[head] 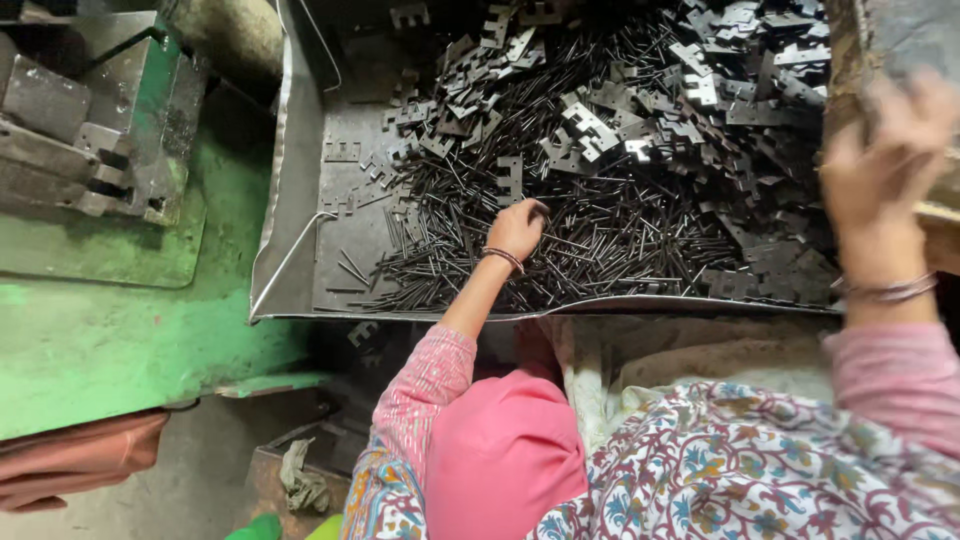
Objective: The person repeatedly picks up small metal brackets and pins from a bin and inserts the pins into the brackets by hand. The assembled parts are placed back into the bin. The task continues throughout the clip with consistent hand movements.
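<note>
A large metal tray point(300, 200) holds a heap of thin dark metal pins point(600, 250) mixed with flat stamped metal plates point(590, 130). My left hand point(517, 228) reaches into the near middle of the heap, knuckles up, with its fingers curled down onto the pins. Its wrist carries a bracelet. My right hand point(880, 170) is raised at the right edge of the tray, blurred by motion, with its fingers spread and nothing visible in it. Both arms wear pink sleeves.
A green machine base point(120, 340) with a grey steel press tool point(90, 130) stands at the left. A pink cloth point(500, 450) and patterned fabric point(740, 470) cover my lap below the tray. A brown bag point(70, 460) lies on the floor at lower left.
</note>
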